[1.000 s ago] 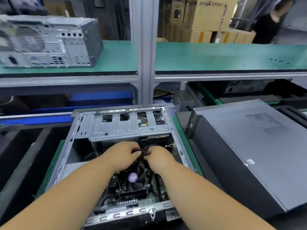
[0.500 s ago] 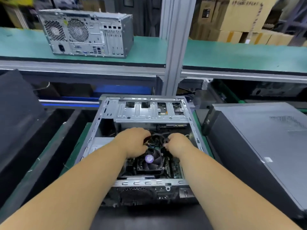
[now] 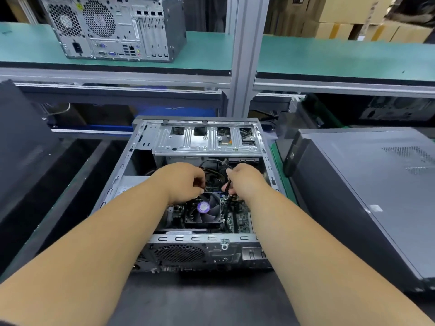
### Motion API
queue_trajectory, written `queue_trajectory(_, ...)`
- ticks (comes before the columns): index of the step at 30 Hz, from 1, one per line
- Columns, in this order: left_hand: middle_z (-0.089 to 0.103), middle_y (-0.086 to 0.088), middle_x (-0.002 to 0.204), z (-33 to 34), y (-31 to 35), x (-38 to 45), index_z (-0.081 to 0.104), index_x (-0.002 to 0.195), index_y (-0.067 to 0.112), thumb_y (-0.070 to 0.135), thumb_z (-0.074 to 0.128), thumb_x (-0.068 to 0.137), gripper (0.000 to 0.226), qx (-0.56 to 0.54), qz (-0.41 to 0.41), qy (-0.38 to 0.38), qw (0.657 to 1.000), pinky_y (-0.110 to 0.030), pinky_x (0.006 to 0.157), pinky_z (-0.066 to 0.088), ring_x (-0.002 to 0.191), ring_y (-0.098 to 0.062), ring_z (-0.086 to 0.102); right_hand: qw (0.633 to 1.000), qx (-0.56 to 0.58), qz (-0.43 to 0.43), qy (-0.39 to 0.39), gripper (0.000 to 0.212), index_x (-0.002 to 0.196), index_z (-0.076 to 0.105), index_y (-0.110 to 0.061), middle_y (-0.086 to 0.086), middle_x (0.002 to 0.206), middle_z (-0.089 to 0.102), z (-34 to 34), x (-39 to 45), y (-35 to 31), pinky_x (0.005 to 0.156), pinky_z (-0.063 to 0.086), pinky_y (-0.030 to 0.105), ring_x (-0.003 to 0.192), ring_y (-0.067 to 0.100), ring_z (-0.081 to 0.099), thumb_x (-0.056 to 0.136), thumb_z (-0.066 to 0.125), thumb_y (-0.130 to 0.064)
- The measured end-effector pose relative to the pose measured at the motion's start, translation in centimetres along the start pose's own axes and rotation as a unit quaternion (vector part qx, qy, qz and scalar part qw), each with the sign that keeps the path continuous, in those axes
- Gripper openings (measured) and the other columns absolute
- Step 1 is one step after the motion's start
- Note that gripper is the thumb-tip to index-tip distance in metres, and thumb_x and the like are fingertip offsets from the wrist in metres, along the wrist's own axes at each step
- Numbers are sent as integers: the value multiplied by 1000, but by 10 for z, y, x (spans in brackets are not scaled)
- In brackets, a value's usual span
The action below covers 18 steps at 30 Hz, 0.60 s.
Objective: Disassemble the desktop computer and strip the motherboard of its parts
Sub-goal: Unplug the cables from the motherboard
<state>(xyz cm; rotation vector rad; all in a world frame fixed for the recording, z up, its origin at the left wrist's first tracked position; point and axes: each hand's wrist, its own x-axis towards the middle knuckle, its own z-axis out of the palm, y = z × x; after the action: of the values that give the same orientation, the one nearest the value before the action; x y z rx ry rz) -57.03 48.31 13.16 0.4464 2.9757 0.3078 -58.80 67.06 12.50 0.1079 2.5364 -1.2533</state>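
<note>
Open desktop case [image 3: 200, 245] lies on its side at centre of the dark work surface [image 3: 200, 302], rear panel toward the viewer. Inside, nearest: motherboard [image 3: 240, 220] with black CPU fan [image 3: 204, 209], purple label on hub.

Both forearms reach in from 6 o'clock. Left hand [image 3: 182, 181] sits at the fan's 11 o'clock, fingers curled, pinching a dark cable [image 3: 213, 175]. Right hand [image 3: 244, 178] at the fan's 1 o'clock, fingers curled round a black connector [image 3: 227, 188]. Cable tangle between the hands; exact routing unclear.

At 12 o'clock inside the case: silver drive cage [image 3: 204, 142].

At 3 o'clock, just beside: closed grey tower [image 3: 367, 196], lying flat.

Farthest, 11 o'clock: second tower [image 3: 113, 27] upright on the green shelf [image 3: 329, 57]. Cardboard boxes [image 3: 353, 17] at 1 o'clock.
</note>
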Motion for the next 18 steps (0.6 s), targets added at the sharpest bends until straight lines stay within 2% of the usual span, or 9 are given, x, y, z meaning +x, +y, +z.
queue_trajectory(2,59,17,88,-1,0,1,64,99,38,37,62,83,16,-2,-3,3,1000,-28,74,47,84,-9,54,999,26,-26,20,23,100,58,-13,4,80,74,-1,-2,-1,65,46,32,67,18,59,102,45,-31)
queue_trajectory(4,60,16,91,-1,0,1,63,105,37,31,59,86,21,-5,-9,11,1000,-27,75,46,86,-10,55,996,79,-31,38,20,105,58,-14,2,81,72,-2,-6,-1,62,45,30,67,16,56,100,50,-32)
queue_trajectory(7,66,12,102,-1,0,1,60,117,34,21,51,88,33,-18,-30,35,999,-32,83,50,93,-14,59,986,155,-22,50,16,107,60,-12,2,79,66,-4,-9,-3,57,41,27,67,12,53,96,59,-23)
queue_trajectory(11,67,8,105,0,-2,-1,58,119,33,16,47,86,39,-22,-52,77,995,-33,81,51,94,-17,59,980,189,-34,57,8,95,62,-9,1,71,62,-5,-13,-8,57,41,26,61,13,48,96,58,-16)
queue_trajectory(15,60,1,110,1,1,0,49,128,29,14,49,83,47,80,-62,36,994,-37,79,50,100,-23,56,980,189,-42,53,13,84,60,-9,1,69,61,-5,-15,-10,60,42,27,60,15,45,96,57,-13)
queue_trajectory(18,57,-3,109,3,3,-1,42,132,27,14,52,82,52,136,-69,20,988,-36,73,47,96,-26,55,980,184,-49,64,17,79,60,-11,0,67,60,-5,-15,-10,56,37,25,58,14,44,96,57,-13)
